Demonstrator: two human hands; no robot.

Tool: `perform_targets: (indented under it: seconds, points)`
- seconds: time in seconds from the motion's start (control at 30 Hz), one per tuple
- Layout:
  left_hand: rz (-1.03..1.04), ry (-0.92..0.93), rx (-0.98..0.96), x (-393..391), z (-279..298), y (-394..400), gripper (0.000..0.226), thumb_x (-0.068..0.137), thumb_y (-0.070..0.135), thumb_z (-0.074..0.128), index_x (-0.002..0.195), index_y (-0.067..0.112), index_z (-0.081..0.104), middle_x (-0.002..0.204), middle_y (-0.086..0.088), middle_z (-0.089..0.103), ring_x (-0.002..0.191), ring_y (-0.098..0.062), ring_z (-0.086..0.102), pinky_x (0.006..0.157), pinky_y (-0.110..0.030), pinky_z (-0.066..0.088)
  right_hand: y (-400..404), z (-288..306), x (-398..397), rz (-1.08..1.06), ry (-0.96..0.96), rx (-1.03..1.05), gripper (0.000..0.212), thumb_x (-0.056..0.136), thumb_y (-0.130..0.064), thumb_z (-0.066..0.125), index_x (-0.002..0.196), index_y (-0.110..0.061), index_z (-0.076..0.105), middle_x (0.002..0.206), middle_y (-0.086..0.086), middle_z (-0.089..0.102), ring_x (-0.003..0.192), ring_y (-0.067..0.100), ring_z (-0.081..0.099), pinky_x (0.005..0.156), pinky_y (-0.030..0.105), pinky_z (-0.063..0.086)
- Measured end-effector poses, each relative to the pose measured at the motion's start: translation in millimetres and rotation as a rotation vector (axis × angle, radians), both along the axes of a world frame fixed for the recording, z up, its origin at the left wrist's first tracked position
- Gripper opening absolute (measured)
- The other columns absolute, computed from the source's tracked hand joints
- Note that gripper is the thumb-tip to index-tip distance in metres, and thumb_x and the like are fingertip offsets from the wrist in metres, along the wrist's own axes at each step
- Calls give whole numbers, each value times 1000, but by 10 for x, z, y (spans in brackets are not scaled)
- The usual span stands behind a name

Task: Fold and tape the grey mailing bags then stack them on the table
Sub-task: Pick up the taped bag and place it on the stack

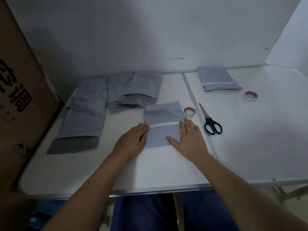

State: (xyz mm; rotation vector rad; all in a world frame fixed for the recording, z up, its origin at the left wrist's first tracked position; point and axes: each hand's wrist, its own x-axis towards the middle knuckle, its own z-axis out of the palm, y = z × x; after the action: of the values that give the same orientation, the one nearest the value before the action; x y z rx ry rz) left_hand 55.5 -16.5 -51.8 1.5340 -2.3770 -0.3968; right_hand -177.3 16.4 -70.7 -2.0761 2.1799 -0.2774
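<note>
We're right in the middle of the job here, with one grey mailing bag [162,126] lying flat on the white table [150,172] straight in front of us, its near part folded up so that a pale strip runs across it. Our left hand [133,139] lies flat at the bag's left edge, fingers straight and together, gripping nothing; our right hand [188,135] presses down on the right side, fingers straight and spread, thumb reaching across the folded flap. So we judge this one folded and being smoothed, and whether tape is on it yet we can't tell. A roll of tape [189,111] waits just beside the bag's far right corner, the black-handled scissors [210,121] lie near our right hand, and a second tape roll [251,95] sits further off on the right. What looks finished is the small folded stack [218,80] at the far right of the table, though we can't count how many bags are in it. Left to do: the unfolded bags [106,100] at the far left, several of them overlapping, with dark flaps showing at their near ends. More remains than is done, by our reckoning.
</note>
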Motion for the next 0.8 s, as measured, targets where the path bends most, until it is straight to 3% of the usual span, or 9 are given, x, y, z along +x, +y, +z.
perform_targets:
  seconds: [0.1,0.23,0.43,0.53,0.63,0.7,0.8]
  points:
    - [55,38,30,30,23,34,43,103,28,37,146,23,41,154,9,31,142,-5,26,111,-16,16,15,8,1,2,-11,-14,110,70,-82,-1,154,-10,5,162,8,2,149,19,-2,121,36,-4]
    - [316,229,85,-43,157,-75,39,100,17,42,138,15,52,148,1,43,134,-16,41,110,-23,26,16,3,-8,-3,-39,-31,111,71,-83,1,154,-10,-1,162,5,2,149,17,-1,121,34,-4]
    - [461,296,286,-265,392,-384,26,94,22,53,115,14,66,120,-5,64,108,-23,59,81,-23,42,18,28,-25,23,-104,-49,104,77,-81,7,154,-12,6,162,5,-4,149,16,0,121,35,0]
    - [503,227,378,-363,427,-515,26,87,31,62,96,7,65,103,-9,67,97,-27,63,66,-25,43,-5,36,-79,28,-306,-191,67,97,-50,39,149,-11,28,162,3,6,145,16,15,118,33,18]
    - [510,130,450,-430,464,-576,37,84,34,65,102,3,59,103,-12,62,97,-29,62,66,-26,42,-42,90,-208,-176,-606,-370,32,94,-6,51,126,-5,56,139,12,42,128,27,43,105,27,35]
    - [527,135,476,-429,466,-597,37,83,31,66,105,1,60,104,-14,63,95,-30,63,65,-26,42,-81,147,-321,-334,-668,-363,29,90,6,48,112,-3,64,119,15,55,111,30,55,95,29,42]
    - [570,292,490,-403,472,-615,25,82,23,65,94,1,61,93,-14,64,82,-28,63,57,-24,40,-172,220,-456,-409,-704,-238,26,90,5,48,104,-3,68,105,13,64,96,28,62,83,29,46]
